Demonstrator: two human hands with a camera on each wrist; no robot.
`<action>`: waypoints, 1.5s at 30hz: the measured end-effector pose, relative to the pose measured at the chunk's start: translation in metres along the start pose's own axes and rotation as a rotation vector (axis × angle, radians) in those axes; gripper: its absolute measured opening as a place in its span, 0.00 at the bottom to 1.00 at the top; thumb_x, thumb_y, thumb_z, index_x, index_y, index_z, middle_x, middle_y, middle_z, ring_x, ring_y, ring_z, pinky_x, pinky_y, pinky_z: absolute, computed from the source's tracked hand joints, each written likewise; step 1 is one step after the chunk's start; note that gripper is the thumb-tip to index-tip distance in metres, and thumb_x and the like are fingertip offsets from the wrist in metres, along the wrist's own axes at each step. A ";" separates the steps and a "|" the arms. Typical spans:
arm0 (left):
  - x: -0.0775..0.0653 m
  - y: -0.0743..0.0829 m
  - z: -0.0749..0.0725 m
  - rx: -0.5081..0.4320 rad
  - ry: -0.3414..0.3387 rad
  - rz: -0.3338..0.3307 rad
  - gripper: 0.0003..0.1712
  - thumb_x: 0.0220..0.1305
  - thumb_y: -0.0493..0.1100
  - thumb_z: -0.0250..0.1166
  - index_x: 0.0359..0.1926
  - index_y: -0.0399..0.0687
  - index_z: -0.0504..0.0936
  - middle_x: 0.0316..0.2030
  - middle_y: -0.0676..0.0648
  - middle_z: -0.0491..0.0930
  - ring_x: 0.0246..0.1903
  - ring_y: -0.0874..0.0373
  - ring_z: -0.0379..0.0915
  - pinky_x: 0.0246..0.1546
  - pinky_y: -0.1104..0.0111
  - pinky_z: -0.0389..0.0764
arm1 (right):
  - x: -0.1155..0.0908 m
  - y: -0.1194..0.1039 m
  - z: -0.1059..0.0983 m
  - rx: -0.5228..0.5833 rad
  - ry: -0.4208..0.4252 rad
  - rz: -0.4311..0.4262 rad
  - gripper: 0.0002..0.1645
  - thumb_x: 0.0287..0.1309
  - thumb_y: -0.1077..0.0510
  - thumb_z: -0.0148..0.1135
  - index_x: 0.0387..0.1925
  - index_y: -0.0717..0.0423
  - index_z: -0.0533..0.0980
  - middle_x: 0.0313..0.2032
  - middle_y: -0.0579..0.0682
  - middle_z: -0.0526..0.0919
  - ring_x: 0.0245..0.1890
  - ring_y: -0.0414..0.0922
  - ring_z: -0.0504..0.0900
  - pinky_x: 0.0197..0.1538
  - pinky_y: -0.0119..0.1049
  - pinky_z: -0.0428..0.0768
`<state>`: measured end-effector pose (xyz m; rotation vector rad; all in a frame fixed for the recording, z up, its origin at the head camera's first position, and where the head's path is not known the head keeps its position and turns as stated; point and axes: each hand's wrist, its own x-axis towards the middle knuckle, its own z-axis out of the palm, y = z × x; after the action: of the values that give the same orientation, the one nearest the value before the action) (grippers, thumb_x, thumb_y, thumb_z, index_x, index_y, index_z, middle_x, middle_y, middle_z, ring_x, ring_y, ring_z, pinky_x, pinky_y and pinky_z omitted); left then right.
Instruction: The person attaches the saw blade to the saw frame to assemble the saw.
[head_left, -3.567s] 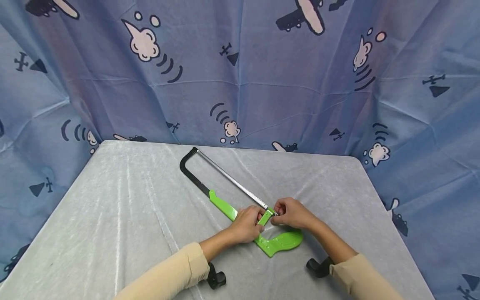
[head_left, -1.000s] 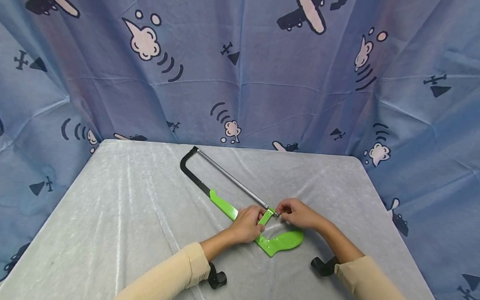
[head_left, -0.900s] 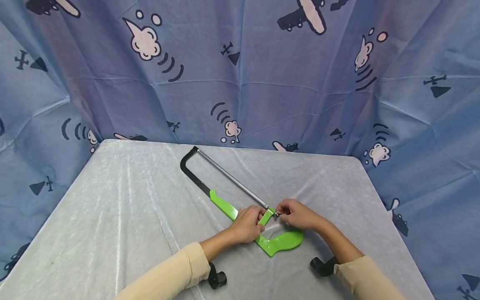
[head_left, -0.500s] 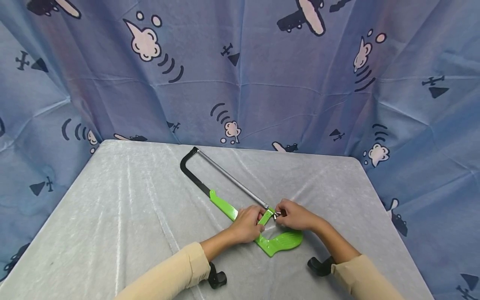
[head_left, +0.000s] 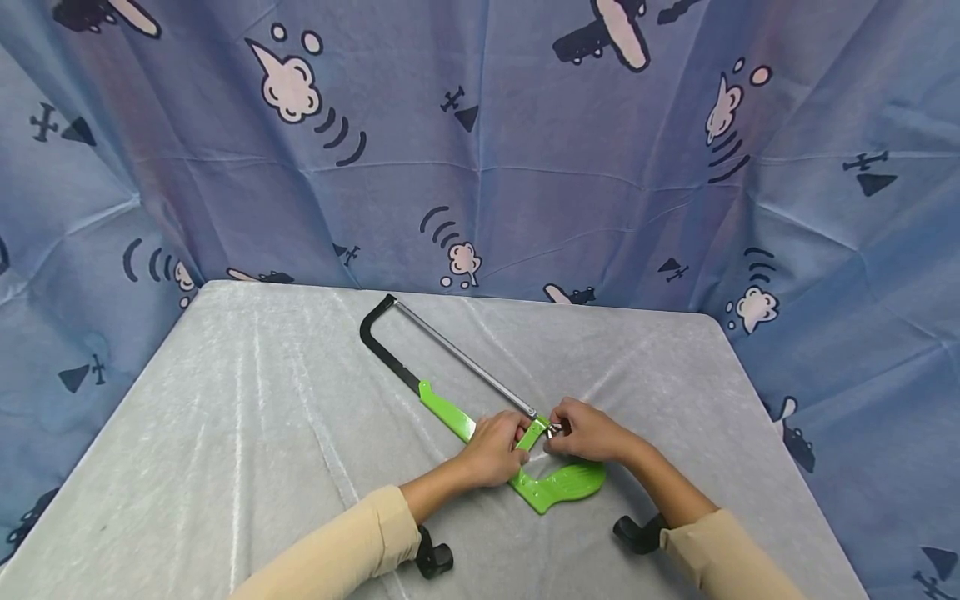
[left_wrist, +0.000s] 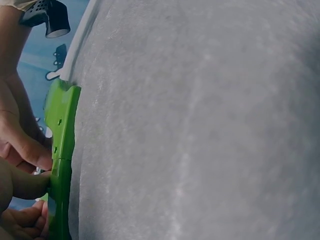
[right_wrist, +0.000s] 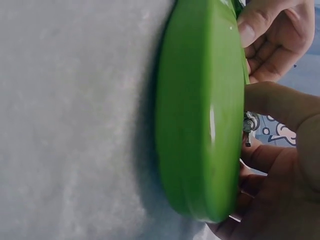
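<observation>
Green-and-black hacksaw (head_left: 446, 411), one of it, lies flat on the grey cloth-covered table (head_left: 262, 433), right of centre in the head view, black bow end toward the far edge, green handle (head_left: 572, 482) toward the near side. Two hands on it. Left hand (head_left: 489, 452) grips the short green post (head_left: 531, 435) by the blade's near end, thumb on one side, fingers on the other; most of those fingers are hidden behind the post and the frame. Right hand (head_left: 588, 431) has its fingers curled round the one silver wing nut (right_wrist: 248, 124) just outside that post (thumb one side, index the other; can't tell how hard they press). Right wrist view shows the nut between thumb and index, part of it behind the handle, which fills the middle of that view. One silver blade (head_left: 465, 358) spans bow end to post; teeth too fine to make out. Left wrist view is mostly cloth, with green frame and parts of both hands cut off at its left side; two small dark recesses show on the frame. Two beige sleeves (head_left: 337, 542) run off the bottom edge; two black wrist devices (head_left: 433, 557), one per arm, are partly covered. One blue curtain (head_left: 525, 208) behind, plane and cloud prints, cropped at top and sides.
</observation>
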<state>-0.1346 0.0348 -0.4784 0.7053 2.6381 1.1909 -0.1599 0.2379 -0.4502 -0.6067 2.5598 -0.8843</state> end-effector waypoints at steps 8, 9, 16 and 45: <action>-0.001 0.001 0.000 0.007 0.004 0.012 0.19 0.54 0.33 0.71 0.47 0.39 0.79 0.33 0.51 0.75 0.34 0.64 0.68 0.41 0.69 0.64 | 0.002 0.000 0.002 -0.040 0.022 0.007 0.10 0.47 0.58 0.69 0.24 0.54 0.74 0.26 0.46 0.70 0.27 0.40 0.68 0.30 0.33 0.67; -0.001 0.000 0.000 0.009 0.006 0.014 0.19 0.54 0.33 0.71 0.47 0.39 0.79 0.33 0.51 0.75 0.34 0.64 0.68 0.41 0.70 0.64 | 0.002 0.000 0.002 -0.043 0.024 0.005 0.10 0.46 0.58 0.68 0.24 0.54 0.74 0.26 0.45 0.69 0.27 0.40 0.67 0.30 0.33 0.66; -0.001 -0.002 -0.001 0.009 0.011 0.024 0.18 0.54 0.34 0.71 0.47 0.40 0.79 0.32 0.51 0.75 0.33 0.64 0.68 0.41 0.70 0.63 | 0.003 0.001 0.003 -0.046 0.041 -0.006 0.10 0.45 0.58 0.69 0.24 0.54 0.73 0.26 0.45 0.69 0.27 0.40 0.67 0.30 0.33 0.66; 0.000 -0.002 0.000 0.009 0.013 0.016 0.19 0.54 0.34 0.71 0.48 0.40 0.79 0.33 0.52 0.75 0.33 0.64 0.68 0.41 0.70 0.64 | -0.002 0.010 -0.009 0.275 0.018 0.016 0.06 0.59 0.65 0.61 0.37 0.66 0.75 0.30 0.51 0.78 0.31 0.42 0.75 0.36 0.32 0.75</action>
<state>-0.1350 0.0338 -0.4795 0.7238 2.6546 1.1925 -0.1652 0.2503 -0.4495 -0.4964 2.3948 -1.2132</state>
